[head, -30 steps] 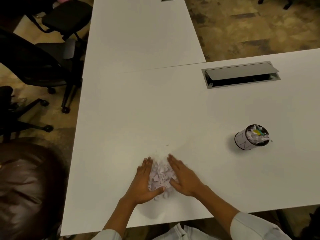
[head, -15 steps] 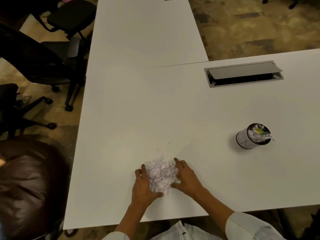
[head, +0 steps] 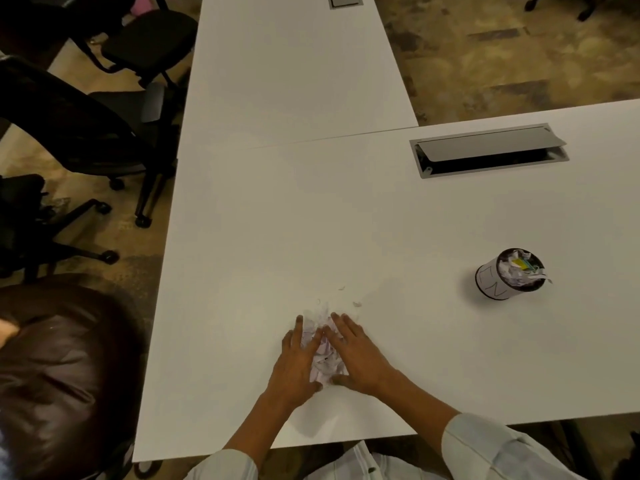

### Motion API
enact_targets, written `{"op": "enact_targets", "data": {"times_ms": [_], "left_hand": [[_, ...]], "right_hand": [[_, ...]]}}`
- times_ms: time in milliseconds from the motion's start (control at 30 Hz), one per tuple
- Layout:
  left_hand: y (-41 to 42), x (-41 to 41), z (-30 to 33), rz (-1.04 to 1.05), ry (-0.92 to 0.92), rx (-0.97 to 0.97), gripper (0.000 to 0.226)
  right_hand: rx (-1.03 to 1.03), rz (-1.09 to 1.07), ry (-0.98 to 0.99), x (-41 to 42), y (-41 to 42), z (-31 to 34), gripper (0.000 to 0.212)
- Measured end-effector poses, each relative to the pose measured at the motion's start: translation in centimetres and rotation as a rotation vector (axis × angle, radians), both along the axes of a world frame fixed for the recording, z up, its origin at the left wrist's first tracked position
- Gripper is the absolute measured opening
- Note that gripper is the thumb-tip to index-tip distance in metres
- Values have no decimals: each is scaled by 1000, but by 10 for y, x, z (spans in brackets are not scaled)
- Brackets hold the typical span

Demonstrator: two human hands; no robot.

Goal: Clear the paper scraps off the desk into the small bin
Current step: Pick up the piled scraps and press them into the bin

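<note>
Scraps of paper (head: 323,358) are lying heaped near the front edge of the desk (head: 277,220), and the left hand (head: 294,365) and right hand (head: 356,358) are pressing in on the heap from either side, fingers spread flat, cupping rather than gripping it. Gathering looks like the step in hand. Next, the hands need to be closing under the pile and carrying it to the small bin (head: 509,275), which is sitting well apart to the right and already looking full, while a few stray bits (head: 356,303) are waiting just beyond the fingertips.
</note>
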State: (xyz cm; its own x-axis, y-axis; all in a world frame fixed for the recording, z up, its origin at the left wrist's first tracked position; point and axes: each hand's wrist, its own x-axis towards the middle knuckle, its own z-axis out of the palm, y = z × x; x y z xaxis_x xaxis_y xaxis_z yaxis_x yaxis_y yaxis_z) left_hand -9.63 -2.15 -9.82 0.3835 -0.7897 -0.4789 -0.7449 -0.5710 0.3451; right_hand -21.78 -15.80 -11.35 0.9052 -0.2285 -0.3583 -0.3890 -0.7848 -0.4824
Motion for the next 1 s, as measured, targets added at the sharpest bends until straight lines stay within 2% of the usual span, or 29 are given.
{"op": "enact_targets", "data": {"times_ms": [133, 267, 333, 500, 700, 800, 1000], "left_hand": [[6, -8, -7, 13, -49, -50, 71], [6, -12, -6, 40, 0, -106, 50], [1, -12, 1, 103, 76, -141, 40], [-8, -6, 14, 100, -7, -247, 30], [-30, 5, 39, 201, 123, -366, 40], [-51, 7, 52, 244, 180, -472, 42], [-97, 4, 68, 266, 264, -535, 34]], "right_hand": [[-69, -33, -67, -3, 9, 1, 61], [-121, 28, -87, -9, 11, 1, 62], [-146, 14, -99, -5, 10, 2, 51], [-80, -125, -152, 6, -3, 10, 21], [320, -707, -368, -7, -22, 32, 15], [355, -837, -386, -16, -39, 45, 16], [680, -1136, -475, -42, -76, 71, 16]]}}
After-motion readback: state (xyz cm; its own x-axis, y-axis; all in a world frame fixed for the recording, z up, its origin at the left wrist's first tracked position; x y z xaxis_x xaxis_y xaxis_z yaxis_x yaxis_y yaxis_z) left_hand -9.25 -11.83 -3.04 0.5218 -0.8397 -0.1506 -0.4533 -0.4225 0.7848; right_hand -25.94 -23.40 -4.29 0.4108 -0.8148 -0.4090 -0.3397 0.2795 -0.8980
